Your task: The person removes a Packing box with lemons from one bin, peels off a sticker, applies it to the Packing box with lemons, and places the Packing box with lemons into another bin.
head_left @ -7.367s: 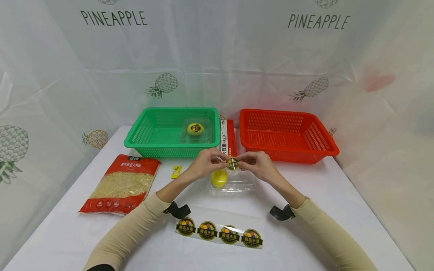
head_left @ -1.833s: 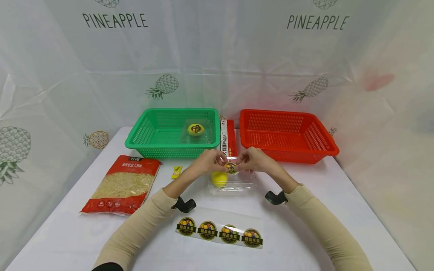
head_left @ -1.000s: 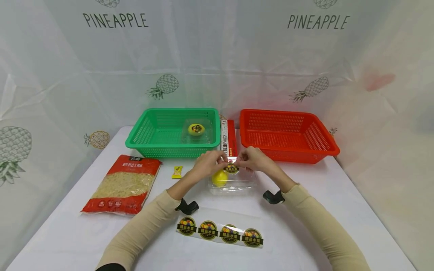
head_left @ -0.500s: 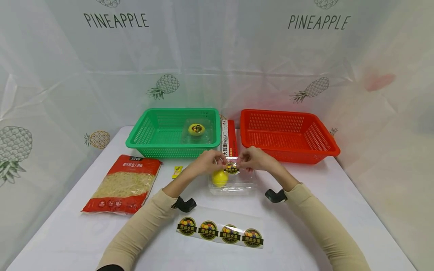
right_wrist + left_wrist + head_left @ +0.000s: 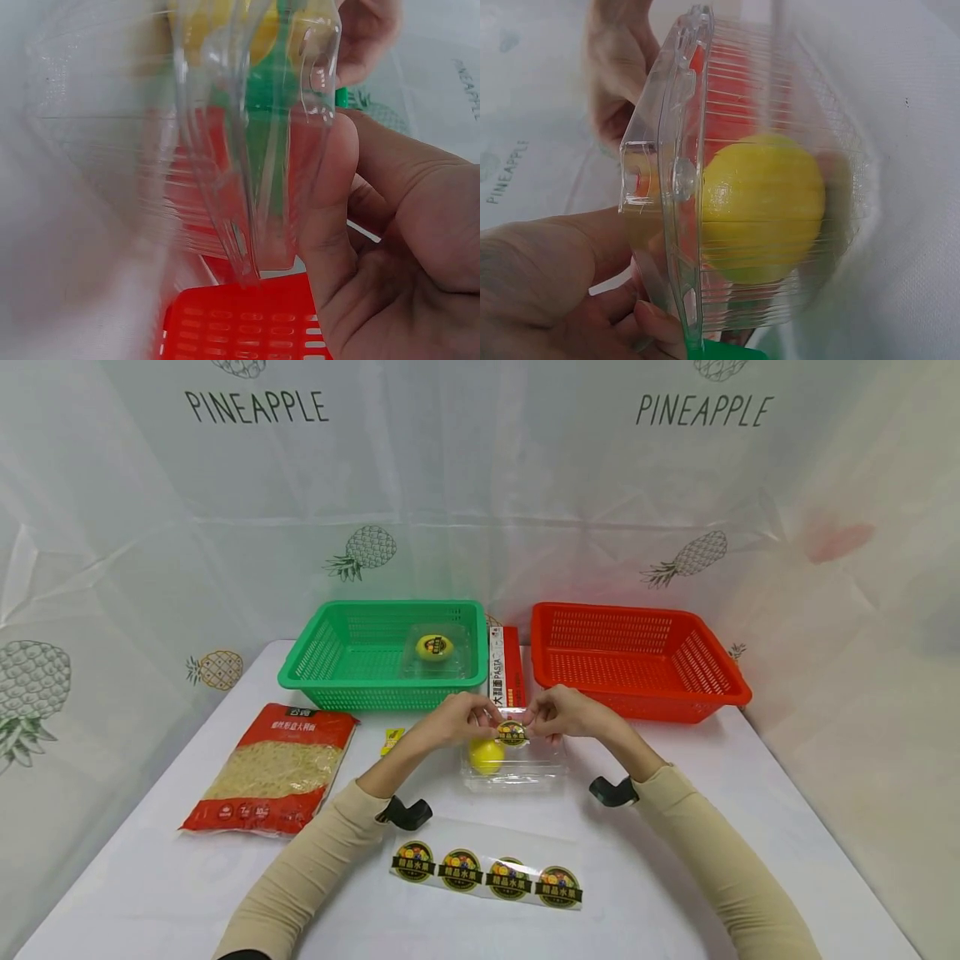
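A clear plastic clamshell box stands on the table with a yellow, lemon-like fruit in its left part. Over its lid lies a round black-and-gold fruit sticker. My left hand pinches the sticker's left edge between thumb and forefinger. At the right edge, my right hand does the same. Both wrist views show fingertips against the lid; the sticker's face is hidden there. Nearer to me lies a sheet of several matching stickers.
A green basket at the back left holds another clear box with a stickered yellow fruit. A red basket stands back right, a pasta box between them. A pasta bag and a small yellow packet lie left.
Several seconds ago both hands held the sticker raised and tilted above the lid; now it lies flatter over the lid. In the last second the hands have shifted only slightly.
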`<action>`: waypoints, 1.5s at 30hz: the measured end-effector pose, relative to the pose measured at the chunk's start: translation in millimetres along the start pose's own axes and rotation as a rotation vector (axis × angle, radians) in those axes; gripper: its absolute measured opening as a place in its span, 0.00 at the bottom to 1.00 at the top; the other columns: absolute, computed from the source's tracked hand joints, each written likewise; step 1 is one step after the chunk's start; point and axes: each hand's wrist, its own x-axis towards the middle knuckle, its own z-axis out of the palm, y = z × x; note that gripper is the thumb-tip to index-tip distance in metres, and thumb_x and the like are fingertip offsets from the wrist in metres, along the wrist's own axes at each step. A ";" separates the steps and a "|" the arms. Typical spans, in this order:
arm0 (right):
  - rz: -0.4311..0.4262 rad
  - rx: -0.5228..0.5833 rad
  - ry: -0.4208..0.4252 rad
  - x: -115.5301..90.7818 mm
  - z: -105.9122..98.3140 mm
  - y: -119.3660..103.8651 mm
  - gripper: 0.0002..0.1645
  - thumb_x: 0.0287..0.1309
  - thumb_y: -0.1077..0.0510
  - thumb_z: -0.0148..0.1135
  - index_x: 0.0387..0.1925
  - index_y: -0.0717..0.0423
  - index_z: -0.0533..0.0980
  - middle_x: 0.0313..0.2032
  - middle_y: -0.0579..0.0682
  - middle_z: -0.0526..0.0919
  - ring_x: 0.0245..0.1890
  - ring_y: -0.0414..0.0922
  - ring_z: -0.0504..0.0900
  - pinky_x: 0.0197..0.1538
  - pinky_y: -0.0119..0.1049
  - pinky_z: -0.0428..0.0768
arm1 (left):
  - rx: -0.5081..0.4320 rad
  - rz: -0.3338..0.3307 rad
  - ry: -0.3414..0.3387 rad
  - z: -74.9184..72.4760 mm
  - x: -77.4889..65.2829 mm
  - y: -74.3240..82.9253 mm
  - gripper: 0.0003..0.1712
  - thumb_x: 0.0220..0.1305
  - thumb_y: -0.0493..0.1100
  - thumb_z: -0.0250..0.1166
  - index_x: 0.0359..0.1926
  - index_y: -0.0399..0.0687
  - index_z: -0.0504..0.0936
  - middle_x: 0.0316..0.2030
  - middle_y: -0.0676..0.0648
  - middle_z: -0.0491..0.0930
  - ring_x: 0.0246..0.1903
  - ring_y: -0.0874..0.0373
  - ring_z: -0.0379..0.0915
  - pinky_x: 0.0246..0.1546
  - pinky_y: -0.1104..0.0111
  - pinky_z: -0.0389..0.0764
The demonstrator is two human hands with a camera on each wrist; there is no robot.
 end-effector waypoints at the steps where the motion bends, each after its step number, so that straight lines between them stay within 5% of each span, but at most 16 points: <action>1: -0.001 -0.001 -0.001 0.0 0.0 0.1 0.09 0.56 0.65 0.69 0.38 0.67 0.80 0.25 0.61 0.82 0.18 0.42 0.76 0.26 0.31 0.82 | 0.002 0.002 0.000 -0.2 -0.1 -0.2 0.10 0.60 0.38 0.69 0.44 0.44 0.85 0.29 0.47 0.81 0.27 0.61 0.72 0.28 0.76 0.72; 12: -0.039 -0.018 0.014 1.3 0.5 1.1 0.06 0.58 0.66 0.66 0.37 0.67 0.81 0.30 0.70 0.82 0.17 0.40 0.77 0.25 0.31 0.82 | -0.019 0.005 0.005 -3.2 -0.5 -0.5 0.09 0.62 0.36 0.67 0.43 0.42 0.85 0.28 0.47 0.80 0.27 0.61 0.71 0.28 0.75 0.72; 27: -0.038 -0.019 -0.038 2.5 -3.6 1.1 0.09 0.56 0.66 0.68 0.40 0.66 0.81 0.25 0.54 0.81 0.20 0.43 0.76 0.27 0.32 0.82 | -0.019 0.002 -0.014 -3.5 0.5 -1.1 0.09 0.60 0.37 0.69 0.43 0.43 0.85 0.28 0.45 0.80 0.25 0.61 0.70 0.27 0.76 0.70; 36: -0.048 0.050 0.060 -7.7 0.0 11.3 0.10 0.58 0.63 0.67 0.41 0.65 0.81 0.29 0.64 0.82 0.21 0.45 0.79 0.29 0.38 0.84 | -0.026 0.057 -0.025 -4.4 -1.7 -7.5 0.11 0.61 0.38 0.68 0.46 0.43 0.86 0.32 0.45 0.82 0.28 0.61 0.72 0.30 0.75 0.74; 45: 0.020 0.092 0.200 -35.2 1.1 15.0 0.16 0.60 0.55 0.67 0.46 0.59 0.80 0.34 0.65 0.81 0.24 0.49 0.80 0.28 0.35 0.83 | -0.049 0.115 0.142 -11.5 -14.8 -18.4 0.12 0.64 0.38 0.66 0.47 0.41 0.85 0.35 0.46 0.84 0.34 0.58 0.76 0.38 0.71 0.79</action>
